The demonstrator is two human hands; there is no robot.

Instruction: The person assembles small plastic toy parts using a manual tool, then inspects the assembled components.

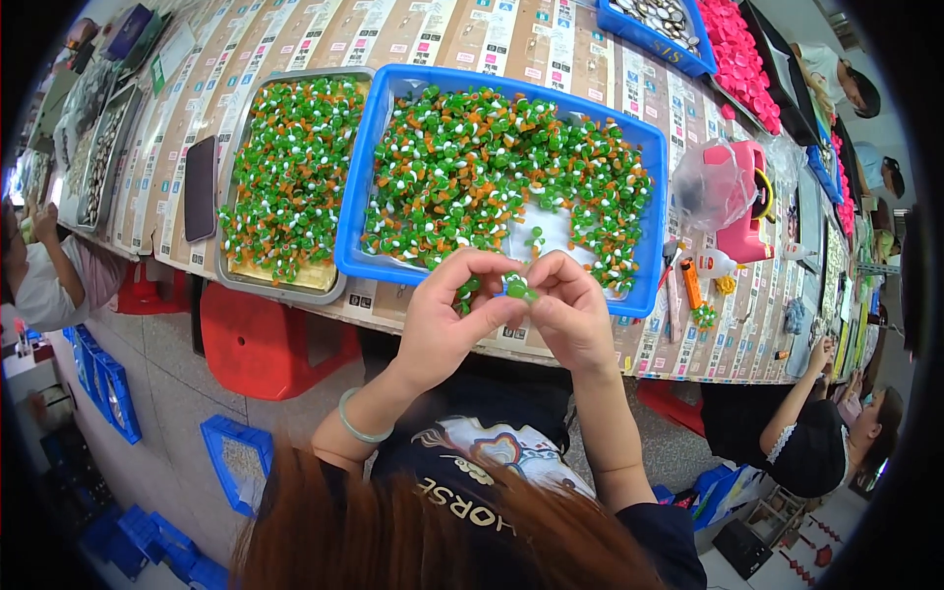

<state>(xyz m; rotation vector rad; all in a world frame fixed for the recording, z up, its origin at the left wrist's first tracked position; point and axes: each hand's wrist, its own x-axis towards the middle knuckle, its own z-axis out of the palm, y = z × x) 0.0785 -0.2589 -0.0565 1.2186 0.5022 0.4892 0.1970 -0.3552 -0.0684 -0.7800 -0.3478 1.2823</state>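
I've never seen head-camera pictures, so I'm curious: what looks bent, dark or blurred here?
Head view: black corners; the table appears bowed along its front edge; the hair below looks soft; the large blue tray is brightly lit; the green piece between left hand and right hand shows little fine detail.

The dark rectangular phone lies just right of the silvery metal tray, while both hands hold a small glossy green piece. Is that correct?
No: the head view shows the dark rectangular phone just left of the silvery metal tray. The left hand and right hand do hold a small glossy green piece.
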